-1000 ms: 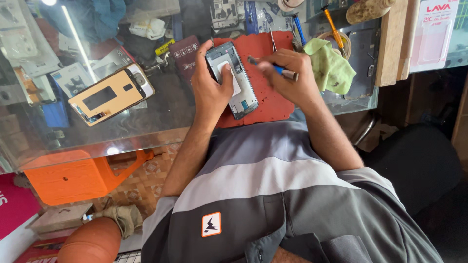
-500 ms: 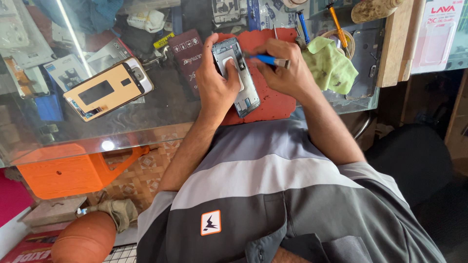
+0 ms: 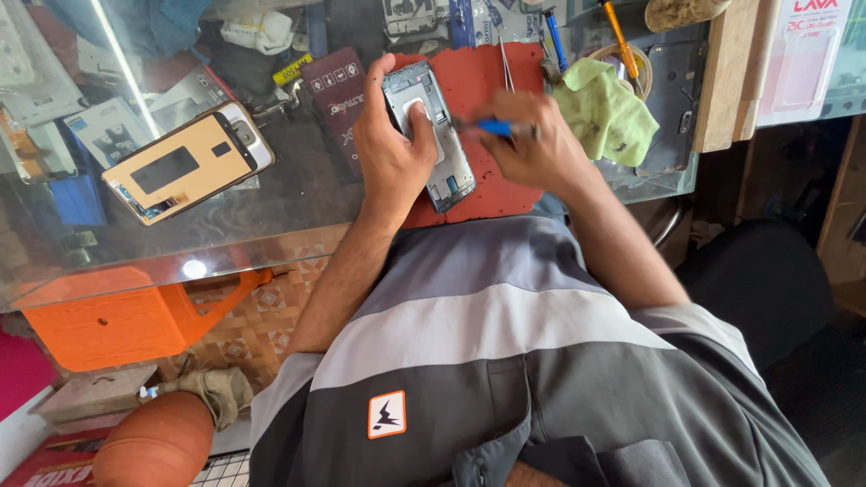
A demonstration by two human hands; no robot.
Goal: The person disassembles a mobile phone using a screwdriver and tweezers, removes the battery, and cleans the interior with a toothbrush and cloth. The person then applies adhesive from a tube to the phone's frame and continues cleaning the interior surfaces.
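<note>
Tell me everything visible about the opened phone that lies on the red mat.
The opened phone is a grey, metallic-looking frame with its back removed, showing inner parts and a pale patch in the middle. It lies lengthwise on the red mat, slightly tilted. The left hand holds its side, thumb pressing the middle. The right hand brings a blue-handled tool to its edge.

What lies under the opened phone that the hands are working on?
The opened phone lies on a red work mat on the glass counter. The left hand and phone cover the mat beneath.
</note>
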